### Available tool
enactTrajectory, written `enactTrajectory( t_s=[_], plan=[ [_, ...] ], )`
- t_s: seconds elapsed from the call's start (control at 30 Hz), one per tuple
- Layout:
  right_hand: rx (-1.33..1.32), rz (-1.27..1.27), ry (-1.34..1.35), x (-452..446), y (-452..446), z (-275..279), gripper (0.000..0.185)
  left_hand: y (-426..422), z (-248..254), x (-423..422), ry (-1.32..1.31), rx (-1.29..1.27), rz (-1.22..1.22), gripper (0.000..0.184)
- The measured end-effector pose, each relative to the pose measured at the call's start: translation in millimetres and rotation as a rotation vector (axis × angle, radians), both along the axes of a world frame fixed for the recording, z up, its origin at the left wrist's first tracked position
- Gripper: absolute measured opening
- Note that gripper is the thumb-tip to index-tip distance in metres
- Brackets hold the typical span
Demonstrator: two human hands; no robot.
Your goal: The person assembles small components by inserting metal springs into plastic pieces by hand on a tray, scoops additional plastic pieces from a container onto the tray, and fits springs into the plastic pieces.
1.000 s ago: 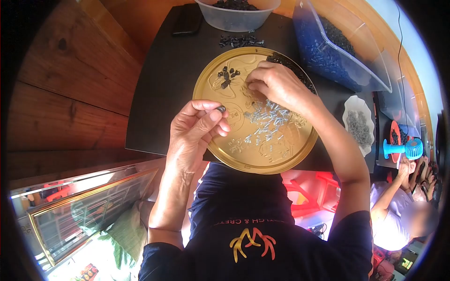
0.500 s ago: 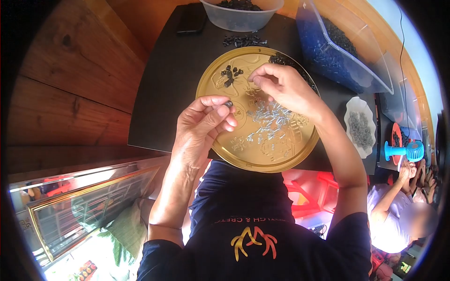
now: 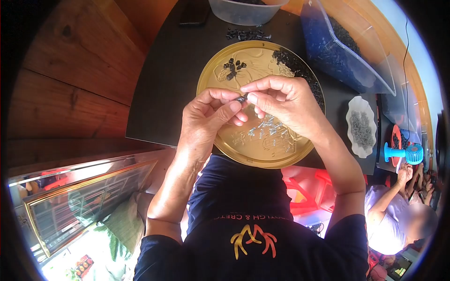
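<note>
My left hand point(image 3: 206, 114) pinches a small black part point(image 3: 241, 99) over the round gold tray point(image 3: 225, 149). My right hand point(image 3: 288, 100) meets it from the other side, thumb and forefinger closed at the part's right end; whether a smaller piece is between them is too small to tell. Silvery springs point(image 3: 269, 129) lie scattered on the tray below the hands, partly covered by my right hand. A few black pieces point(image 3: 232, 69) sit at the tray's upper left. Along its upper right edge runs a heap of black parts point(image 3: 297, 65).
Behind the tray are loose black parts point(image 3: 247, 35), a clear bowl point(image 3: 248, 14) and a dark phone-like object point(image 3: 194, 13). A blue-lined bin point(image 3: 347, 61), a white dish of springs point(image 3: 361, 129) and a blue fan point(image 3: 413, 153) stand right. Another person point(image 3: 391, 220) sits at far right.
My right hand has moved down and left from over the tray to the black part in my left hand. My left hand has shifted slightly right, and the fingertips of both hands now meet.
</note>
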State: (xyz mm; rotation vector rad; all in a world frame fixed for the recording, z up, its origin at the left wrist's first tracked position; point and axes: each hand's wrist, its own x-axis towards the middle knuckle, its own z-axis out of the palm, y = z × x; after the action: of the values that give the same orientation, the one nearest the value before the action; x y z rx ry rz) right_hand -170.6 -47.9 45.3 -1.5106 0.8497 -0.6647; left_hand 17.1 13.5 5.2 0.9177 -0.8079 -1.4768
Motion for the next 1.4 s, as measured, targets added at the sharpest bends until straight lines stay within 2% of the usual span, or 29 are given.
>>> enactTrajectory(
  t_s=[0.63,0.73,0.93,1.03,1.13,1.23,1.33,1.4],
  plan=[
    [-0.074,-0.001,0.096,1,-1,-1,0.017,-3,4,-1,-0.114,-0.014,-0.016,0.016],
    [-0.004,-0.005,0.062,3,1,-1,0.016,-2,4,-2,-0.115,-0.011,-0.012,0.015],
    [-0.068,-0.046,0.159,4,0,-3,0.015,-2,5,-4,-0.152,-0.029,-0.007,0.014],
    [-0.061,-0.003,0.204,1,0,1,0.007,0,8,-4,-0.188,-0.033,-0.011,0.013],
    [-0.134,-0.022,0.253,1,2,4,0.005,0,9,-7,-0.203,-0.040,-0.016,0.012],
    [-0.515,-0.079,0.366,5,5,-2,0.007,-6,4,-10,-0.252,-0.046,-0.007,0.011],
    [-0.685,-0.139,0.405,7,-3,-13,0.013,-17,-1,-9,-0.352,-0.080,-0.022,0.008],
    [-0.551,-0.138,0.377,5,-3,-8,0.014,-18,0,-12,-0.345,-0.092,-0.016,0.009]
  ],
)
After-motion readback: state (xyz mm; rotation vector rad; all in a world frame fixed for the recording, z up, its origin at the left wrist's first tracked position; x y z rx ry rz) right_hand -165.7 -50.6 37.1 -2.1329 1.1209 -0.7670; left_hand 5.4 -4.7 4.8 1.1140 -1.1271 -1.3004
